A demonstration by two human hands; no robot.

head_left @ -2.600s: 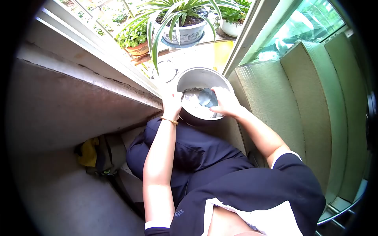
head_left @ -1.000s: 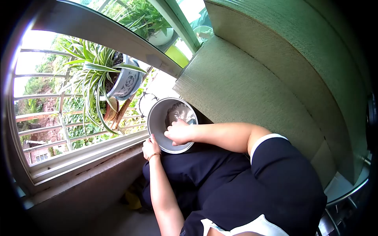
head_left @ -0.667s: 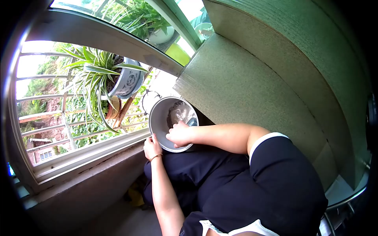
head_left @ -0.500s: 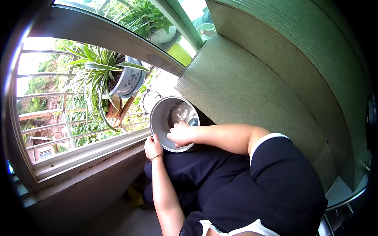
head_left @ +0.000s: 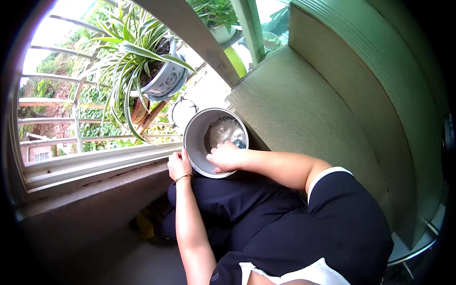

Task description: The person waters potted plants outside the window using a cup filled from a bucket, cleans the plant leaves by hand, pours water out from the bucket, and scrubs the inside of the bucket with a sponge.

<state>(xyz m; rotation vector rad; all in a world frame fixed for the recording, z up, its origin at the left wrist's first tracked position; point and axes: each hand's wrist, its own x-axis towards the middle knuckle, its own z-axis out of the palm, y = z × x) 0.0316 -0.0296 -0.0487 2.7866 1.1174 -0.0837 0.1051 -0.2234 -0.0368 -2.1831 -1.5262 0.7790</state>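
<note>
A round grey metal pot (head_left: pixel 195 151) leans tilted by the window sill, above my lap, with its opening toward me. Pale, glossy contents (head_left: pixel 225 129) lie at its bottom. My left hand (head_left: pixel 179 164) grips the near left side of the pot's rim. Inside the opening, my right hand (head_left: pixel 225 156) is closed on a bluish-grey cup (head_left: pixel 241 144), mostly hidden behind the fingers.
At the left is the window sill (head_left: pixel 95 168) with metal bars outside. A spider plant in a blue-and-white pot (head_left: pixel 166 80) stands beyond the sill. Large cardboard sheets or boxes (head_left: pixel 304 99) fill the right. A yellow item (head_left: pixel 144 225) lies low at left.
The view has turned, and the pot has gone from upright-looking to tilted. My right hand, with the cup, has moved lower inside it. My left hand stays at the rim.
</note>
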